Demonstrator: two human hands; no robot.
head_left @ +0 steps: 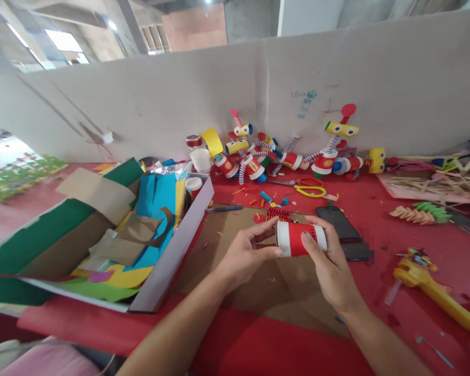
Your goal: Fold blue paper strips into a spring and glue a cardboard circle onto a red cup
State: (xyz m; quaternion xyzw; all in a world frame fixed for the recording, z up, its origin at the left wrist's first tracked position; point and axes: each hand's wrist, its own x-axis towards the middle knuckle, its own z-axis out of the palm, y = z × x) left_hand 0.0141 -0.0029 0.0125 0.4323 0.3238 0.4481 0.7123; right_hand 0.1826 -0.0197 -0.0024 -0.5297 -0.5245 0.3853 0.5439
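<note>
A white paper cup (288, 238) with a red band lies on its side between my two hands, above a brown cardboard sheet (235, 282). My left hand (250, 250) grips its left end with thumb and fingers. Around its right end, the fingers of my right hand (329, 256) are closed, the thumb pressed on the red band. Just behind the cup sits a red folded paper strip (278, 214). A black phone (342, 230) lies beyond my right hand.
At left stands an open box (172, 256) of coloured paper. Several cup figures (324, 162) line the wall. Yellow-handled scissors (309, 190) lie before them. A yellow glue gun (434, 292) is at right, below folded paper strips (419, 213). A blue pen-like tool (225, 208) rests on the cardboard.
</note>
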